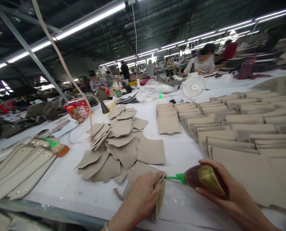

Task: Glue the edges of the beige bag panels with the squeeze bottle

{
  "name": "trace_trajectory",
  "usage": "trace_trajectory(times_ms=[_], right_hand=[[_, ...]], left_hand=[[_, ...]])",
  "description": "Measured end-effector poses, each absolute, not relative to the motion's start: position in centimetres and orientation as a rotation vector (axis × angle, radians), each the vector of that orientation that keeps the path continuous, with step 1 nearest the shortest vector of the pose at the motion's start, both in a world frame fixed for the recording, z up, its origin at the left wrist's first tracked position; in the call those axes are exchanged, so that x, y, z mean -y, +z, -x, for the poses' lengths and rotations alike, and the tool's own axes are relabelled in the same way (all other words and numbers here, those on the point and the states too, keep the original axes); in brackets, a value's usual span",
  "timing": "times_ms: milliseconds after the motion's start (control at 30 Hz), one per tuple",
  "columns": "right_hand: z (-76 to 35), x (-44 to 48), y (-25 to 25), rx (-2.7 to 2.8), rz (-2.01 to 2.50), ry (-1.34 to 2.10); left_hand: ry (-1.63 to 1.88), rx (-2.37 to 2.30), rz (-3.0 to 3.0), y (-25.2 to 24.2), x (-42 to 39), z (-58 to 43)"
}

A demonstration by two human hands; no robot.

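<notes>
My left hand (143, 194) grips a beige leather-like piece (139, 170) near the table's front edge, its fingers closed at the corner. A glossy yellowish strip (160, 201) shows along the right side of that piece. My right hand (236, 191) is wrapped round a squeeze glue bottle (206, 179), tilted on its side. The bottle's green nozzle (177, 177) points left, its tip at or very near the piece's edge by my left fingertips. Beyond my left hand lies a loose heap of similar beige pieces (123, 147).
Rows of overlapping beige pieces (244, 138) cover the right side. At left are long pale strips (32, 170) and another green-tipped bottle (61, 149). A hanging cord (61, 61) drops to the table. Farther back are a white fan (194, 86), a red box (77, 109) and seated people (200, 62).
</notes>
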State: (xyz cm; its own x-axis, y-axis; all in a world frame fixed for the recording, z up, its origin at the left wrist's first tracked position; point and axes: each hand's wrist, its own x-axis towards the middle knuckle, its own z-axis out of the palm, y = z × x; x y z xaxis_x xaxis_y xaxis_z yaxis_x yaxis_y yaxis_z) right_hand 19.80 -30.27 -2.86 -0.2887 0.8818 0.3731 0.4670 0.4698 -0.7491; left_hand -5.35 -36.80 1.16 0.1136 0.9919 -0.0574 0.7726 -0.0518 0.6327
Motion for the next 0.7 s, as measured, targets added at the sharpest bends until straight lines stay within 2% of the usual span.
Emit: trace_trajectory(times_ms=[267, 367, 500, 633, 700], right_hand=[[-19.5, 30.7, -2.2, 1.887, 1.161, 0.571], [-19.7, 31.1, -2.5, 1.88, 1.194, 0.663], [-20.8, 30.9, -2.8, 1.787, 1.186, 1.112], [-22.6, 30.3, -3.9, 1.197, 1.063, 1.668], [-23.3, 30.3, -4.8, 0.884, 1.012, 1.821]], left_hand=[[0.562, -1.698, -1.865, 1.3, 36.9, 5.4], [0.577, -1.703, -1.863, 1.0, 36.8, 5.3], [0.579, -1.726, -1.79, 1.1, 37.0, 5.5], [0.701, -1.852, -1.635, 1.5, 38.3, 6.8], [0.774, -2.072, -1.579, 1.4, 39.0, 7.9]])
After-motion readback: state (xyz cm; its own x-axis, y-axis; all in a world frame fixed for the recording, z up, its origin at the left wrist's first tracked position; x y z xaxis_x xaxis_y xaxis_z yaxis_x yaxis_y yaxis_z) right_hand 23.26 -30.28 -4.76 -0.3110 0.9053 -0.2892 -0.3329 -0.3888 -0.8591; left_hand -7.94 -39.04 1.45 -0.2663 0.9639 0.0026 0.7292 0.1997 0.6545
